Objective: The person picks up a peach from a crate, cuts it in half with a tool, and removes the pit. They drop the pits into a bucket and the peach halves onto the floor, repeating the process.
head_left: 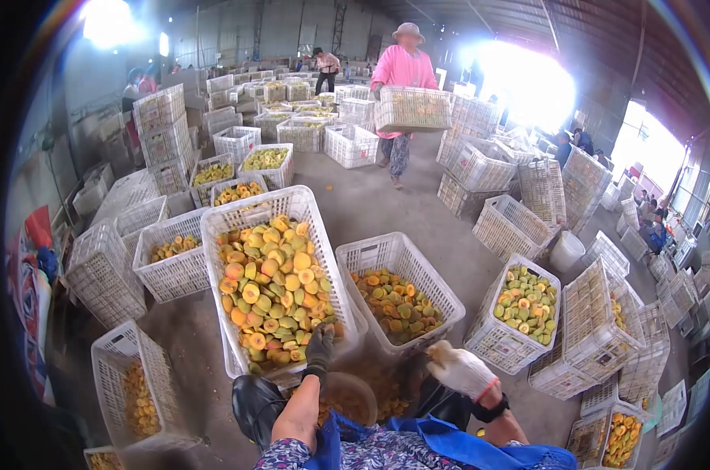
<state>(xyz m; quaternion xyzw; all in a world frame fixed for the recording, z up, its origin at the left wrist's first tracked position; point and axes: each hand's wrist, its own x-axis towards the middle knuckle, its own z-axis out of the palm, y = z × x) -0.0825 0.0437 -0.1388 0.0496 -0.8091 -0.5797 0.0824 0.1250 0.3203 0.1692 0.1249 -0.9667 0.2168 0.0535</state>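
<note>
In front of me a white plastic crate is heaped with halved yellow-orange fruit that look like peaches or apricots. My left hand, in a dark grey glove, reaches over the crate's near right corner and touches the fruit. Its fingertips are partly hidden among the halves. My right hand, in a whitish glove, hovers above my right knee by a second fruit crate. Motion smears its fingers, so any held item cannot be made out. Between my knees sits a round rim, with orange pieces around it.
A crate of greener halves stands to the right, near stacked crates and a white bucket. Another fruit crate lies left. Ahead, a person in pink carries a crate across the floor.
</note>
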